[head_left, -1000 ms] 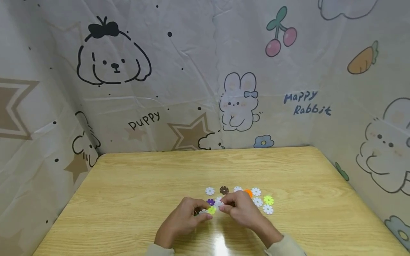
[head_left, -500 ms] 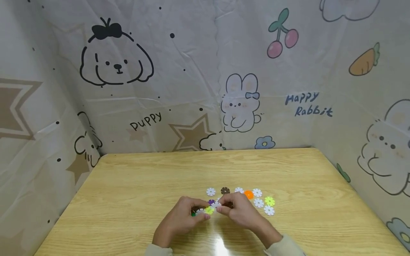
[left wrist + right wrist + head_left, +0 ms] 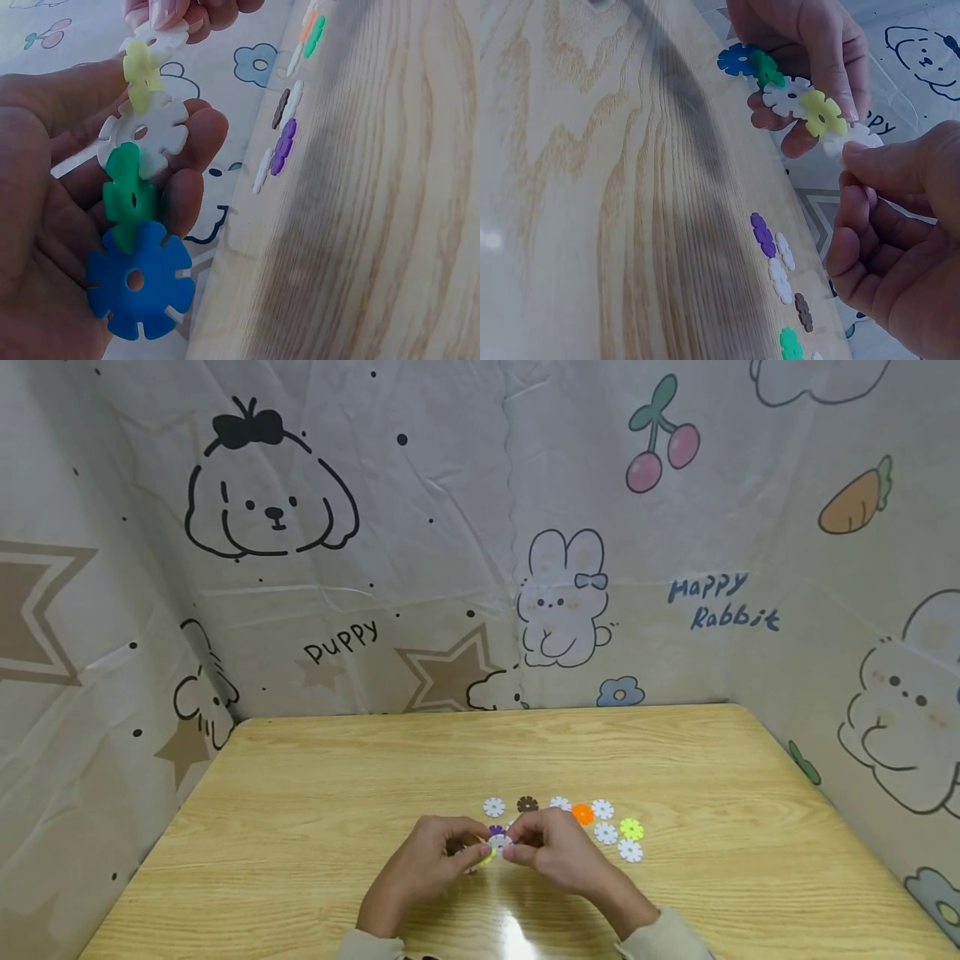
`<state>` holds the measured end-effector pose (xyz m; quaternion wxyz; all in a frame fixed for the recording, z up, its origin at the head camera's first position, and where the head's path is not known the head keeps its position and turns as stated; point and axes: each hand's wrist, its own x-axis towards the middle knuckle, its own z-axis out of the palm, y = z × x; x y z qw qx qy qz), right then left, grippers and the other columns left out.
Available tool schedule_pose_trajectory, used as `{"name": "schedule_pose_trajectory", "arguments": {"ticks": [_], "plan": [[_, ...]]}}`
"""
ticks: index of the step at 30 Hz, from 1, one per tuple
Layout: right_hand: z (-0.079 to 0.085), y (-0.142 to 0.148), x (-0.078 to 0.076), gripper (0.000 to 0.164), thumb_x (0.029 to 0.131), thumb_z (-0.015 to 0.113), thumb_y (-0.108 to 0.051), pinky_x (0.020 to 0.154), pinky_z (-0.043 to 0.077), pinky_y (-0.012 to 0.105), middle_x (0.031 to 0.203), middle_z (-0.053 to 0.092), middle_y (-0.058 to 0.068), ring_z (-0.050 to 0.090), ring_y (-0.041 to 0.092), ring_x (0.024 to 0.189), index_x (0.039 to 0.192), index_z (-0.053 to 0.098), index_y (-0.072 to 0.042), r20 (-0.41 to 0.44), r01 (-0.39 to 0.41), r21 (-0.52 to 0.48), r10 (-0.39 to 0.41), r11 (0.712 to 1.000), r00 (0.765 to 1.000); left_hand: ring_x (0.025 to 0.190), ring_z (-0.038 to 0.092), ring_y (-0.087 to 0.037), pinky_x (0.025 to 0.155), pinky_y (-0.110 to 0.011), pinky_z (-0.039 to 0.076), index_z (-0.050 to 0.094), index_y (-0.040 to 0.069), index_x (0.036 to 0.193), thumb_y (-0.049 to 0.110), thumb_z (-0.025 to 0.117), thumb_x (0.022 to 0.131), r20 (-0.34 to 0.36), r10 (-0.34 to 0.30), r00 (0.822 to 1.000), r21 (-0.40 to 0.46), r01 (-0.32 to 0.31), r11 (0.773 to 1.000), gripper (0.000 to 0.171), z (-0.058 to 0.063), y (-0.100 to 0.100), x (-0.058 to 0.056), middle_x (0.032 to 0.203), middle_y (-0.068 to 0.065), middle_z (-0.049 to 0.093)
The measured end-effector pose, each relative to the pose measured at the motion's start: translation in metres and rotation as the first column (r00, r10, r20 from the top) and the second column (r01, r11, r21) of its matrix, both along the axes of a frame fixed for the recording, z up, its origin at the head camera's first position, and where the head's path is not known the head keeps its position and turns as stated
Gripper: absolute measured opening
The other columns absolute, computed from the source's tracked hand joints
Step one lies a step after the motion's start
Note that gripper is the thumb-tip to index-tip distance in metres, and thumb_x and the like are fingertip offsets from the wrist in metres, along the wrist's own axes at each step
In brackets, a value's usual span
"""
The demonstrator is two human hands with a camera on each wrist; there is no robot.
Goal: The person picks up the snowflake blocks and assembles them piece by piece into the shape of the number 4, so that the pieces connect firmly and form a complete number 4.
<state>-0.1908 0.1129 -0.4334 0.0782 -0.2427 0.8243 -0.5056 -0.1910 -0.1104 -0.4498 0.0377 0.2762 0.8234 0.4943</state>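
A chain of notched plastic snowflake discs lies along my left hand (image 3: 431,864), which grips it between thumb and fingers. In the left wrist view the chain runs from a blue disc (image 3: 139,300) through a green disc (image 3: 131,191) and a white disc (image 3: 146,135) to a yellow disc (image 3: 139,75). At its far end is another white disc (image 3: 500,842), pinched by thumb and forefinger of my right hand (image 3: 558,856). This white disc meets the yellow one's edge; whether their slots are fully interlocked, I cannot tell.
Several loose discs lie flat on the wooden table (image 3: 337,785) beyond and right of my hands: an orange disc (image 3: 582,814), a brown disc (image 3: 528,805), a purple disc (image 3: 763,235), a green disc (image 3: 790,345), a yellow-green disc (image 3: 632,830) and white ones. A printed curtain (image 3: 450,527) hangs behind.
My right hand has shifted slightly left with the white disc, closer to my left fingertips. The chain in my left hand has turned, and less of it shows from the head.
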Motion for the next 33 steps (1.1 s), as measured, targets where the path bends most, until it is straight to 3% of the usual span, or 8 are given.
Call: {"name": "schedule_pose_trajectory", "arguments": {"ticks": [6, 18, 33], "plan": [[-0.002, 0.000, -0.001, 0.010, 0.089, 0.074, -0.006, 0.055, 0.042, 0.021, 0.070, 0.061, -0.006, 0.050, 0.006, 0.062, 0.080, 0.070, -0.009, 0.003, 0.012, 0.017, -0.012, 1.000, 1.000, 0.067, 0.062, -0.006, 0.063, -0.026, 0.053, 0.078, 0.014, 0.099, 0.021, 0.070, 0.096, -0.017, 0.012, 1.000, 0.009, -0.012, 1.000, 0.011, -0.001, 0.001, 0.000, 0.084, 0.010, 0.071], [-0.002, 0.004, 0.000, 0.006, 0.090, 0.074, -0.011, 0.061, 0.048, 0.024, 0.078, 0.065, -0.002, 0.057, 0.013, 0.069, 0.089, 0.071, -0.006, 0.012, 0.030, -0.023, -0.029, 0.999, 1.000, 0.074, 0.064, -0.006, 0.065, -0.026, 0.055, 0.079, 0.011, 0.098, 0.020, 0.070, 0.096, -0.048, 0.024, 0.999, 0.027, -0.023, 0.999, 0.013, -0.004, 0.001, -0.001, 0.093, 0.004, 0.074], [-0.004, 0.023, 0.002, 0.006, 0.091, 0.073, -0.013, 0.066, 0.050, 0.028, 0.078, 0.064, -0.006, 0.059, 0.014, 0.072, 0.086, 0.070, -0.011, -0.025, 0.083, 0.091, -0.081, 0.992, 0.996, 0.066, 0.064, -0.007, 0.058, -0.026, 0.053, 0.078, 0.011, 0.094, 0.019, 0.071, 0.095, -0.063, 0.055, 0.997, 0.035, -0.052, 0.998, 0.011, -0.005, 0.001, -0.001, 0.088, 0.005, 0.073]]}}
